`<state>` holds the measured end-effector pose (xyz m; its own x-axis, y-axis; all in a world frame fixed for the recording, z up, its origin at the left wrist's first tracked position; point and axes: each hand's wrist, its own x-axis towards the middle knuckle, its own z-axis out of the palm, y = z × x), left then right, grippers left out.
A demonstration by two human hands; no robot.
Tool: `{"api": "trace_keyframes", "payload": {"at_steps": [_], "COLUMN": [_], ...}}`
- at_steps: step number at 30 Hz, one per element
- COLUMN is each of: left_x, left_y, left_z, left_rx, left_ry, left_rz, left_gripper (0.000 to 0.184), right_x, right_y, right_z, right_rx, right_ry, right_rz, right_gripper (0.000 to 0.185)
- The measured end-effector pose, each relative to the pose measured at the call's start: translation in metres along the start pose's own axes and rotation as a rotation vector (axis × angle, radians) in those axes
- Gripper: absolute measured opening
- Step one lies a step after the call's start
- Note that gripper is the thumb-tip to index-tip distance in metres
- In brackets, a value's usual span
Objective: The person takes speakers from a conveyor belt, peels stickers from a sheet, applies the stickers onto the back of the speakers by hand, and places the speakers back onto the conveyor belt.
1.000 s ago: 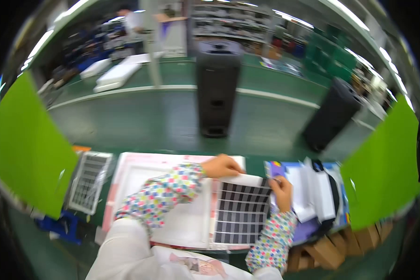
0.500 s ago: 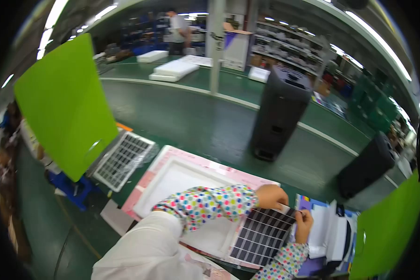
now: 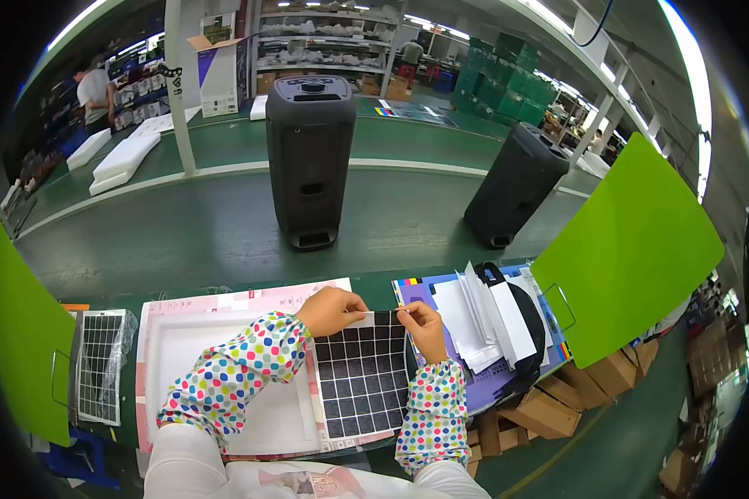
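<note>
Both hands are working at the top edge of a dark gridded sheet

Nearest, white clothing (image 3: pixel 187 466) is giving way to loose sleeves (image 3: pixel 240 374) with bright, rounded spots. The gridded sheet (image 3: pixel 362 378) is lying at the front right of a pink printed board (image 3: pixel 216 301), beside a shallow white tray (image 3: pixel 225 407). White lines are dividing its dark face into small blocks.

The left hand (image 3: pixel 329 313) is pinching the pale strip along the sheet's top edge, thumb and forefinger together; its other fingers are curling, partly hidden. The right hand (image 3: pixel 425 331) is clamping the top right corner between thumb and forefinger. The step in hand seems to be handling this edge; such thin stock is probably calling for a light, level pinch, since pulling unevenly could be creasing it.

To the right, loose white papers (image 3: pixel 474 333) and a curved black piece (image 3: pixel 531 320) are resting on a purple printed surface (image 3: pixel 489 387). At the left, another gridded sheet (image 3: pixel 100 366) is lying near crinkled clear film (image 3: pixel 127 337). A smooth green panel (image 3: pixel 632 249) is standing at the right.

Beyond, two matte black, boxy units (image 3: pixel 310 166) (image 3: pixel 516 187) are standing on a glossy green surface (image 3: pixel 225 224). Farther off, a person (image 3: pixel 96 93) is standing near shelves (image 3: pixel 324 37).
</note>
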<state>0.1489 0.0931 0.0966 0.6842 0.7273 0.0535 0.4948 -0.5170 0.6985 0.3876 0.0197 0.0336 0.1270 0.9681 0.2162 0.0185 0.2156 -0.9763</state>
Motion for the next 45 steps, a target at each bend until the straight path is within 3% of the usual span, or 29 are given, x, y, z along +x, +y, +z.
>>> {"api": "trace_keyframes", "payload": {"at_steps": [10,32,34,36,45], "left_x": [-0.001,-0.004,-0.006,-0.005,-0.009], "left_y": [0.001,-0.008,-0.007,-0.019,-0.044], "left_z": [0.01,0.016,0.017,0.023,0.056], "left_rx": [0.008,-0.107,-0.027,0.137,0.097], "left_ry": [0.125,0.087,0.13,0.257,0.426], "left_rz": [0.058,0.047,0.08,0.248,0.194], "left_gripper": [0.02,0.023,0.024,0.022,0.02], "right_x": [0.002,0.003,0.002,0.003,0.007], "right_y": [0.008,0.012,0.007,0.013,0.032], "right_z": [0.0,0.007,0.009,0.011,0.017], "right_rx": [0.049,-0.063,-0.084,-0.068,-0.098], "right_ry": [0.002,-0.059,-0.05,-0.049,-0.003], "right_rz": [-0.032,0.01,0.013,-0.006,-0.04], "right_gripper": [0.009,0.01,0.01,0.012,0.011]}}
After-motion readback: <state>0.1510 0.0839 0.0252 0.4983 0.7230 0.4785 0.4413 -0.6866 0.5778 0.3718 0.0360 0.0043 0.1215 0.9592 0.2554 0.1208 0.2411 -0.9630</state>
